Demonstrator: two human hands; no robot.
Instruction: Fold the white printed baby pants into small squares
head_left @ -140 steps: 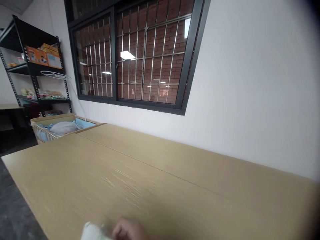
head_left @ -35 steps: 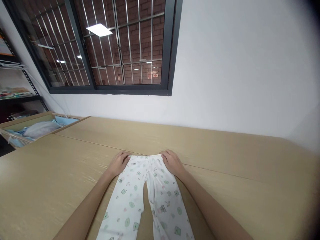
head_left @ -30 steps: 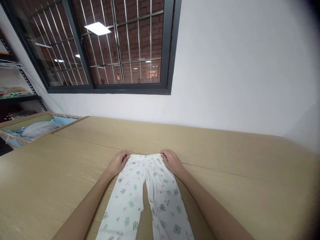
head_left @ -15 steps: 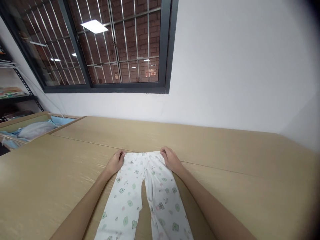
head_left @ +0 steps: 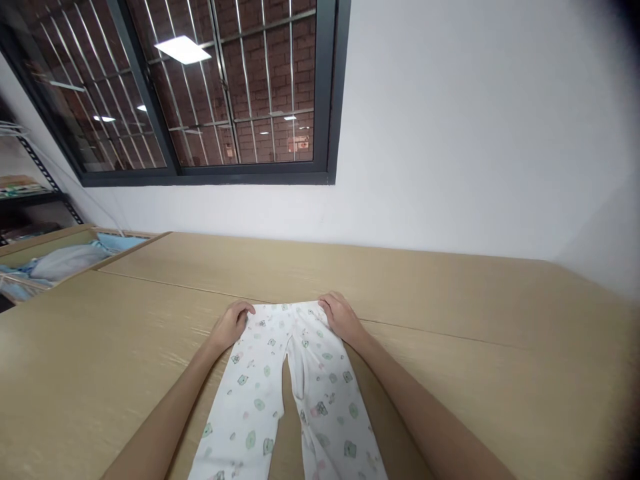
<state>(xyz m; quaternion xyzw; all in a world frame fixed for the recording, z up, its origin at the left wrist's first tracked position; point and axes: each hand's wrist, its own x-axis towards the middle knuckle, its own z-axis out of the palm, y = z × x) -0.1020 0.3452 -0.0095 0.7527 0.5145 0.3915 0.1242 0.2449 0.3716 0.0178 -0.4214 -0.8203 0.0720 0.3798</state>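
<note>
White pants printed with small green and pink figures lie spread on the tan tabletop, waistband away from me and legs toward me. The lower ends of the legs run out of view at the bottom. My left hand is closed on the left corner of the waistband, thumb and fingers pinching the cloth. At the opposite corner, my right hand grips the waistband in the same way. Between the hands the waistband is stretched nearly straight. Some creases run down the right leg from the crotch.
At the far left, a wooden-edged bin holds pale blue and grey cloth. Behind it stands a dark metal shelf with stacked items. A white wall and a barred window rise behind the table. A seam crosses the tabletop.
The view has shifted slightly. The fingers of my left hand now reach a little further over the waistband corner. The pants lie practically as before, with both hands at the waistband.
</note>
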